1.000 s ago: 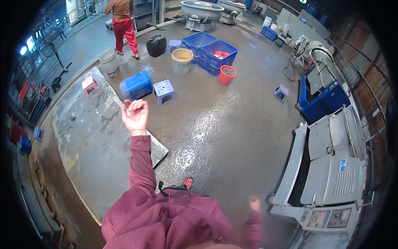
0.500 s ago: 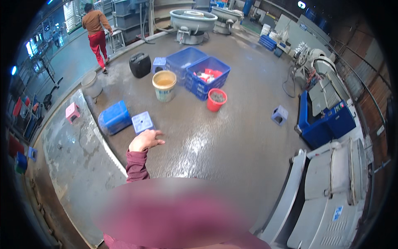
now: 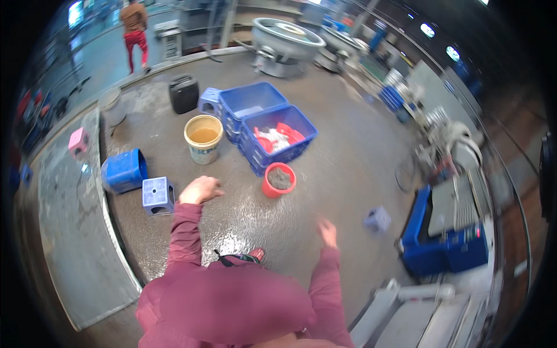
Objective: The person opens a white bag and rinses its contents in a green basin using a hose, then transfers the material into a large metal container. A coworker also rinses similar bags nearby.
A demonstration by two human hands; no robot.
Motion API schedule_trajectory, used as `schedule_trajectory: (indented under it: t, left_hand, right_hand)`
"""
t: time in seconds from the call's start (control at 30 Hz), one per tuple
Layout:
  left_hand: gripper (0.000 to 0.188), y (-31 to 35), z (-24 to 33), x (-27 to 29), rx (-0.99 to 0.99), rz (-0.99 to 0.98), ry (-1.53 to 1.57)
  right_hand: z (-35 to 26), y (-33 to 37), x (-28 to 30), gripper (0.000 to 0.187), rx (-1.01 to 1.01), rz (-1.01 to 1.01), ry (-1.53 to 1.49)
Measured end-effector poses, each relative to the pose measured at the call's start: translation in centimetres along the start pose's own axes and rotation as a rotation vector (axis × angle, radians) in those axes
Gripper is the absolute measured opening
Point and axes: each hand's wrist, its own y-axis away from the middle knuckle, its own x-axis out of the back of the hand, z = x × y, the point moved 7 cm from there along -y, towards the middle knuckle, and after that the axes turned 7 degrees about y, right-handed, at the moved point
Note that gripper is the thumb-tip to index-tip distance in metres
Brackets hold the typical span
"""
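Note:
My left hand [image 3: 201, 190] reaches out over the wet floor with nothing in it, its fingers loosely bent and apart. Nearest to it are a pale blue plastic stool [image 3: 158, 194] on its left and a cream bucket [image 3: 203, 137] of brownish liquid beyond. My right hand [image 3: 327, 233], smeared a little by motion, hangs in the air with its fingers stretched out and nothing visible in it. Between and ahead of the two hands stands a small red bucket [image 3: 279, 180] of grey, grainy stuff. Neither hand touches anything.
Blue crates [image 3: 264, 160], one holding red and white items, stand beyond the red bucket. A blue tub [image 3: 125, 171] lies on its side at left. A black jerrycan [image 3: 184, 94] stands farther back; a blue-and-grey machine [image 3: 445, 249] is at right. A person [image 3: 134, 35] walks at far left.
My view has shifted, and the buckets, crates and stool now sit nearer and more to the left. My right hand has come into view. The person has walked farther off.

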Motion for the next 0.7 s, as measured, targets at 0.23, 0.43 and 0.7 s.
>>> schedule_trajectory:
  t: [0.23,0.43,0.7]
  left_hand:
    - [0.038,-16.1,13.1,1.3,-0.193,0.014,0.143]
    - [0.038,-23.4,6.8,-0.5,-0.143,0.406,1.499]
    - [0.050,-18.7,-4.8,-8.8,-0.002,1.244,2.713]
  right_hand:
    - [29.4,6.1,10.9,0.021,-0.726,-0.190,0.180]
    - [30.8,-4.7,15.3,0.023,-0.850,-0.296,0.389]
    - [23.8,-33.1,7.6,0.024,0.094,-0.716,0.988]
